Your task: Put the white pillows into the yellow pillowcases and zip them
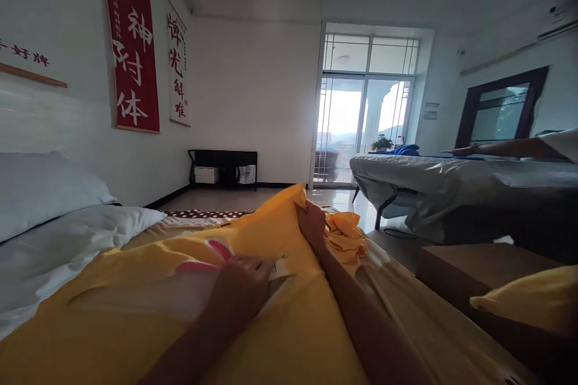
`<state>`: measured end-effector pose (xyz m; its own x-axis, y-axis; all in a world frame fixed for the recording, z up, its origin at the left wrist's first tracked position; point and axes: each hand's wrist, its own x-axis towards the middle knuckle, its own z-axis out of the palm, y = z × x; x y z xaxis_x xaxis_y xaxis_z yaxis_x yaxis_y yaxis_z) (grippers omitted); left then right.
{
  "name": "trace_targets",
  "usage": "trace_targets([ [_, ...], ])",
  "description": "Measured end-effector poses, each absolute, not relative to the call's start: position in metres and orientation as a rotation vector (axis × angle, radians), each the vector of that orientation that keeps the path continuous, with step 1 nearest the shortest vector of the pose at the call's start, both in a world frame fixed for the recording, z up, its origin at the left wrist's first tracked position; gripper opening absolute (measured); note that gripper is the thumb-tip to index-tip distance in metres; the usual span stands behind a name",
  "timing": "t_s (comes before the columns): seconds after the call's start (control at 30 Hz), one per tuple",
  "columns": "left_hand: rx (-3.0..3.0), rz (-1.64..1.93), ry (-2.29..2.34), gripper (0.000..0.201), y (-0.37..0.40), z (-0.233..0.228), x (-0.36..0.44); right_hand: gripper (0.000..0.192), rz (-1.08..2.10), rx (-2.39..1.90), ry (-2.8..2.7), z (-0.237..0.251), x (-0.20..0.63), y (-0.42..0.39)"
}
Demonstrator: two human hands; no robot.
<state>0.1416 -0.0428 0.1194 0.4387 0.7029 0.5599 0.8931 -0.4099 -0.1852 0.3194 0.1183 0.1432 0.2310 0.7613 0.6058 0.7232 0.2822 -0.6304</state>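
Two hands at work on one yellow cover [289,331] spread over the bed [433,319]: left hand [239,289] flat and open, pressing the cloth near its pink print. Farther out, right hand [311,222] pinched shut on the raised far corner. Likely mid-straightening; next, probably a firm outward pull while pressing.

Left hand [241,286]: palm down, fingers spread flat on yellow cover [135,313]. Right hand [310,222]: arm outstretched, pinching its far edge.
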Motion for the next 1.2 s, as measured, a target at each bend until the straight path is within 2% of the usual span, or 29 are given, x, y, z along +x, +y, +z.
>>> trace_targets([
  [0.1,-2.277,-0.412,-1.526,0.019,-0.037,0.119,0.141,0.026,-0.009,-1.398,-1.505,0.153,0.315,0.118],
  [0.2,-2.317,-0.346,-1.689,0.033,-0.030,0.081,0.131,0.032,-0.023,-1.341,-1.541,0.132,0.321,0.100],
  [0.27,-2.366,-0.483,-1.695,0.040,-0.029,0.052,0.119,0.028,0.077,-1.251,-1.717,0.109,0.324,0.075],
  [0.33,-2.391,-0.709,-1.647,0.037,-0.033,0.033,0.105,0.023,0.246,-1.116,-1.982,0.087,0.321,0.043],
  [0.4,-2.383,-0.840,-1.598,0.032,-0.040,0.029,0.089,0.027,0.339,-0.981,-2.232,0.070,0.313,0.012],
  [0.47,-2.371,-0.847,-1.557,0.028,-0.048,0.035,0.067,0.042,0.300,-0.902,-2.386,0.061,0.302,-0.010],
  [0.57,-2.330,-0.730,-1.634,0.035,-0.055,0.050,0.020,0.067,0.228,-0.961,-2.430,0.056,0.295,-0.018],
  [0.7,-2.100,-0.674,-1.922,0.038,-0.054,0.055,-0.044,0.105,0.339,-1.002,-2.587,0.052,0.301,-0.005],
  [0.77,-2.035,-0.708,-1.960,0.038,-0.053,0.053,-0.058,0.109,0.359,-1.012,-2.630,0.048,0.303,-0.001],
  [0.87,-2.016,-0.864,-1.867,0.046,-0.056,0.063,-0.056,0.089,0.259,-1.107,-2.531,0.047,0.292,-0.002],
  [1.0,-1.743,-1.118,-1.667,0.043,-0.069,0.101,-0.035,0.037,0.054,-1.130,-2.281,0.065,0.263,0.000],
  [1.07,-1.561,-1.205,-1.559,0.043,-0.078,0.112,-0.023,0.019,-0.067,-1.135,-2.128,0.075,0.252,0.006],
  [1.2,-1.524,-1.172,-1.385,0.038,-0.102,0.081,-0.001,0.015,-0.141,-1.060,-2.170,0.075,0.254,0.020],
])
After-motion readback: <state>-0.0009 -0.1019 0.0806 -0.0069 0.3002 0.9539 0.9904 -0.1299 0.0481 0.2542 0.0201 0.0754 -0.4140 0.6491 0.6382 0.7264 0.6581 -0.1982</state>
